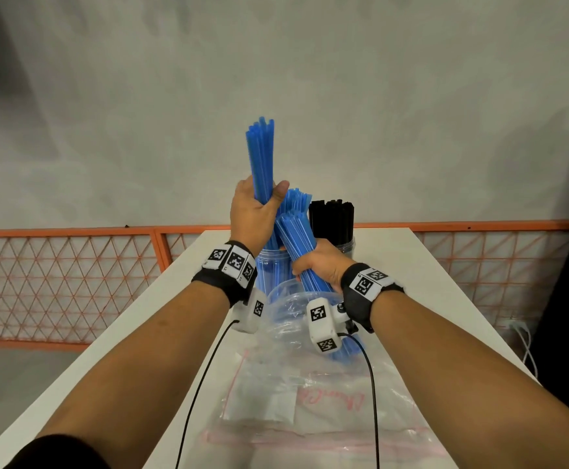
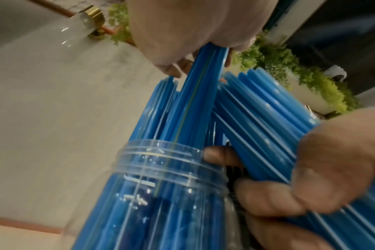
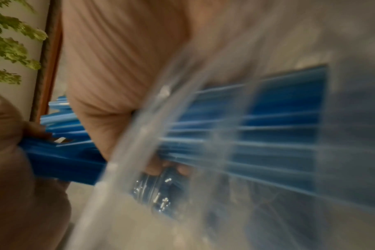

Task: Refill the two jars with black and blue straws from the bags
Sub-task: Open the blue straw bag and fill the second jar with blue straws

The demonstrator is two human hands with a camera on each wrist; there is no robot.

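My left hand (image 1: 257,211) grips a bunch of blue straws (image 1: 260,157) upright, their lower ends inside the clear jar (image 1: 269,265) that holds more blue straws. In the left wrist view the jar's threaded mouth (image 2: 171,162) shows the held straws (image 2: 195,104) going down into it. My right hand (image 1: 317,265) grips a second, slanted bundle of blue straws (image 1: 296,228) whose lower ends still lie in a clear plastic bag (image 1: 290,306). The right wrist view shows this bundle (image 3: 246,135) through the bag (image 3: 139,135), blurred. A second jar (image 1: 347,245) behind holds black straws (image 1: 332,218).
Another clear zip bag (image 1: 310,414) with a red seal and red writing lies flat on the white table (image 1: 141,350) near me. Orange mesh fencing (image 1: 73,279) runs behind the table. A grey wall stands beyond it, and cables hang at the right.
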